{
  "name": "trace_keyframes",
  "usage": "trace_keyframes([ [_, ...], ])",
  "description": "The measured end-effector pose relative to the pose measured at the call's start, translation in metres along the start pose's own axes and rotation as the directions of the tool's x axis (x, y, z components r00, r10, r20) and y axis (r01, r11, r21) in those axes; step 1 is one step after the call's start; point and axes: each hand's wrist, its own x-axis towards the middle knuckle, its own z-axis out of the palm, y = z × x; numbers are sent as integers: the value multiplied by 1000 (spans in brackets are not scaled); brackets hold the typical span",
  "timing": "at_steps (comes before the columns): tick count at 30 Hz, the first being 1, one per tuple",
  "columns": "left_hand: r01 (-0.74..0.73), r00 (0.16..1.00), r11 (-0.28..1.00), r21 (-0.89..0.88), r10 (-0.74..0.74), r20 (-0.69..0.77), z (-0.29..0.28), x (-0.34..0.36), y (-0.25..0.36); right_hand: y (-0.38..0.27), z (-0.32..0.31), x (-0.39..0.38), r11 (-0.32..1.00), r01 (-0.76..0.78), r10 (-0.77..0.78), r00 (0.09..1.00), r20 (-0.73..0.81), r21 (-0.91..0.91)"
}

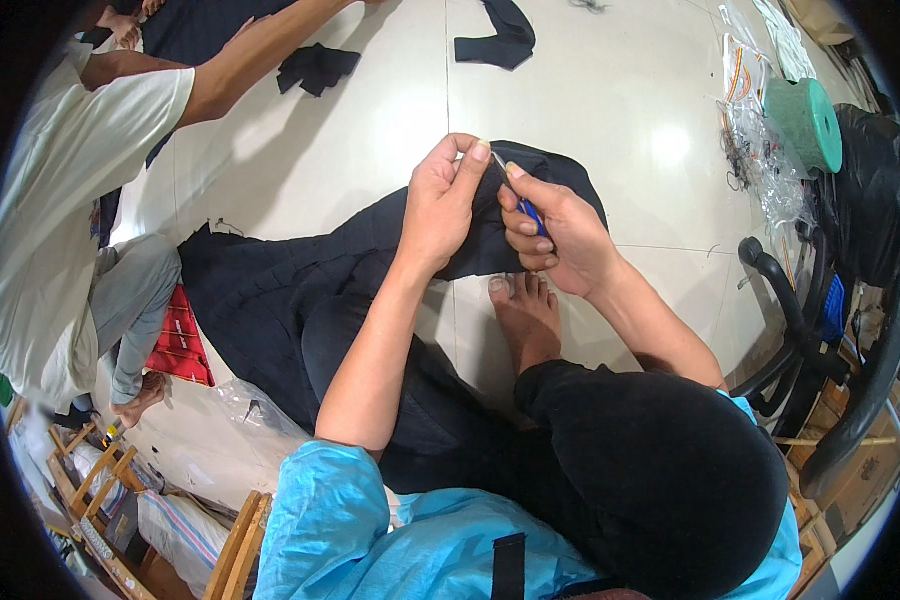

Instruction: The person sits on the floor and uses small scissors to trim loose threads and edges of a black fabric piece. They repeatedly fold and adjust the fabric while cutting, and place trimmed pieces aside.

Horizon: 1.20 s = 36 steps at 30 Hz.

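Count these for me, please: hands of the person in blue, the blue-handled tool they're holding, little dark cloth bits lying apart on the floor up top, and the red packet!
Hands, left hand and right hand: 2
Blue-handled tool: 1
Little dark cloth bits: 2
Red packet: 1
Total: 6

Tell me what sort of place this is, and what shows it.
Probably a garment workroom: a long dark fabric spreads over the pale glossy tiled floor, smaller dark cloth pieces lie beyond it, and the right hand holds a small blue-handled metal-tipped tool.
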Motion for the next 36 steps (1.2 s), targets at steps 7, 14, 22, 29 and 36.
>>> trace_keyframes([
  [7,-24,1000,1000,10,24,-10,-2,1,-1,0,-7,-4,996,-8,4,999,40,93],
  [14,47,998,999,-4,-47,-37,-11,5,6,7,-52,30,638,582,-728,669,-148,-504],
  [22,-64,997,988,143,68,-27,-10,4,2,-29,-52,43,899,173,-181,983,18,-402],
  [29,-95,994,976,195,102,-28,-63,13,29,-38,-50,23,909,320,-346,937,-55,-268],
  [36,-283,959,937,205,283,32,-62,11,18,-38,-42,24,877,396,-432,898,-87,-272],
])
